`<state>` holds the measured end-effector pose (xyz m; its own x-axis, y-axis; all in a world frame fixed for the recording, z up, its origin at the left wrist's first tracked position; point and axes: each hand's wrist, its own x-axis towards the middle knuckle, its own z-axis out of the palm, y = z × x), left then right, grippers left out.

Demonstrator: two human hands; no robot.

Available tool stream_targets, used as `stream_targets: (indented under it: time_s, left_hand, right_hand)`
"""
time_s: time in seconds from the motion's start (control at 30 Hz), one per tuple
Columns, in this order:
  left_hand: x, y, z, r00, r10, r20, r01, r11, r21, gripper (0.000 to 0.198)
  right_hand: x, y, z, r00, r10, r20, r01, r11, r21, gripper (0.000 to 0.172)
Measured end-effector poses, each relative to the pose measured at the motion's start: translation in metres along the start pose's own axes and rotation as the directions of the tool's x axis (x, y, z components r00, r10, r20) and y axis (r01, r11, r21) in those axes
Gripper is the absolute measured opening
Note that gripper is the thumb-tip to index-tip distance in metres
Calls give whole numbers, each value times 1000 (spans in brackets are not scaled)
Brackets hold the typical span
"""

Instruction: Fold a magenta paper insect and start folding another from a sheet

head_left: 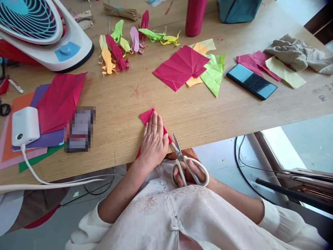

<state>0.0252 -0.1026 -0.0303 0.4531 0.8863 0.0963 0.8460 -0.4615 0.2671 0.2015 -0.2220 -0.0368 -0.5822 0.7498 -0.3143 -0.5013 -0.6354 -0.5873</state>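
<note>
Flat on a folded red paper lies my left hand, fingers stretched out, pressing it to the table near the front edge. The paper shows beyond my fingertips and along both sides of the hand; its middle is hidden. My right hand grips white-handled scissors, with fingers through the loops. The blades are spread apart, and one blade reaches the paper's right edge; whether the paper lies between them I cannot tell.
Creased red paper and a phone lie to the right. Folded paper figures stand farther back, near a fan. At left are coloured sheets, a white power bank and a blurred phone. A red bottle stands behind.
</note>
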Motion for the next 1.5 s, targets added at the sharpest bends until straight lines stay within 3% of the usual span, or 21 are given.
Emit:
stream_targets:
  time_s: [0.1,0.3,0.73,0.97,1.17,1.5]
  left_hand:
    - [1,-1,1,1000,-4,-8,4,1000,10,68]
    - [1,0,0,1000,-12,8,12,1000,24,67]
    - [1,1,-1,1000,-16,19,15,997,70,67]
    - [1,0,1,1000,-15,11,14,997,74,67]
    - [0,-1,1,1000,-8,7,7,998,56,67]
    - [0,0,0,1000,-6,9,6,999,49,67]
  right_hand:
    - [5,5,-2,1000,12,-8,-11,996,91,55]
    - [15,23,-5,997,-80,-17,82,989,122,57]
    - [15,26,6,991,-54,-119,79,975,209,55]
    - [9,20,9,983,-49,-176,72,989,128,54]
    - [8,14,7,992,-20,-125,36,991,131,53]
    - [18,5,10,984,-94,-152,98,995,16,51]
